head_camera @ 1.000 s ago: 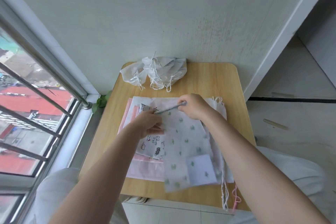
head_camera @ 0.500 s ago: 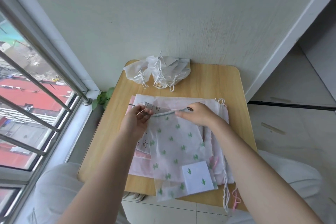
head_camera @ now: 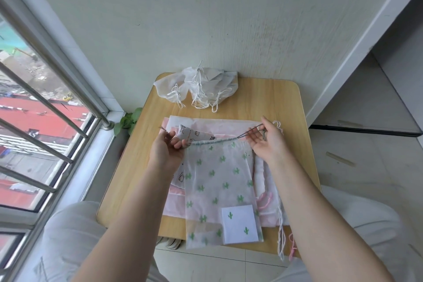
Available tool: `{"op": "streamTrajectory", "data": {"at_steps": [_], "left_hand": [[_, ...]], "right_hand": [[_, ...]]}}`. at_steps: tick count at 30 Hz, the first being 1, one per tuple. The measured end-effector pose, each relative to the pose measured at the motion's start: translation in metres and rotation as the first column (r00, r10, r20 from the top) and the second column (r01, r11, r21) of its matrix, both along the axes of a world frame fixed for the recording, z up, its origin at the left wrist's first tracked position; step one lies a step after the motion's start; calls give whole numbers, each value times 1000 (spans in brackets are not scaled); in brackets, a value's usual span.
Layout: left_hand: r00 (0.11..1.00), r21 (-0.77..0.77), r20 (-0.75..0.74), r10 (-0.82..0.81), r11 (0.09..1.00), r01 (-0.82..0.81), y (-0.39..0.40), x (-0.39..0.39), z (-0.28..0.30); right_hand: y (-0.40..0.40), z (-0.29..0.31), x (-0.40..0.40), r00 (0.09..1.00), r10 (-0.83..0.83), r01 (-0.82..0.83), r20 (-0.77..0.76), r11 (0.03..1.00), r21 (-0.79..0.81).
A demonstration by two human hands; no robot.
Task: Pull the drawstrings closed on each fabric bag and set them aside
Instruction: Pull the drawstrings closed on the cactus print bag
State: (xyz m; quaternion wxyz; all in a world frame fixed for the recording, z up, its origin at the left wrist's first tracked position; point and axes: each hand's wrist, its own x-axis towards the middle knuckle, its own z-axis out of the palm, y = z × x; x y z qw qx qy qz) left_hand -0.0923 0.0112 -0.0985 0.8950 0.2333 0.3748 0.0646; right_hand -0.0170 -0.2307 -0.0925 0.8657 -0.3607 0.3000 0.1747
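Observation:
A sheer white bag with green cactus prints lies on top of a stack of flat pink and white bags on the wooden table. Its grey drawstring runs taut out of both ends of the gathered top hem. My left hand pinches the left end of the cord. My right hand holds the right end between thumb and fingers, with the other fingers spread. A white cactus card shows inside the bag. A pile of cinched white bags sits at the table's back edge.
A bag with small black drawings peeks out under the cactus bag. White and pink cords hang over the table's front right edge. A barred window is on the left, with a small plant by the sill. A wall stands close behind.
My hands have moved apart, the right one out to the right, drawing the cord out. The cactus bag's top hem has gathered and the bag has lifted slightly toward me.

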Motion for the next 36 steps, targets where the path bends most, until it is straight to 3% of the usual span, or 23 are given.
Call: {"op": "streamTrajectory", "data": {"at_steps": [6, 11, 17, 20, 26, 29, 33, 36], "left_hand": [[991, 166, -94, -92, 980, 107, -1, -6, -1], [989, 237, -107, -99, 964, 122, -4, -6, -1], [994, 209, -77, 82, 976, -64, 11, -11, 1], [996, 198, -61, 65, 979, -52, 13, -14, -2], [992, 264, -128, 11, 964, 24, 6, -13, -4], [989, 283, -141, 37, 959, 4, 8, -14, -4], [983, 315, -149, 104, 948, -52, 11, -15, 3], [990, 334, -84, 116, 939, -82, 9, -14, 7]], "right_hand": [[6, 5, -3, 999, -51, 49, 3, 971, 235], [15, 10, -9, 999, -18, 11, 28, 975, 222], [7, 3, -8, 989, -148, 148, -16, 971, 189], [7, 5, -8, 990, -144, 144, -17, 975, 167], [11, 0, -8, 994, -109, 110, -15, 994, 22], [8, -8, -6, 997, -35, 49, 64, 969, -240], [-2, -11, -5, 968, 230, -105, 98, 728, -677], [-2, 3, -8, 839, 542, -390, -42, 546, -741]]}}
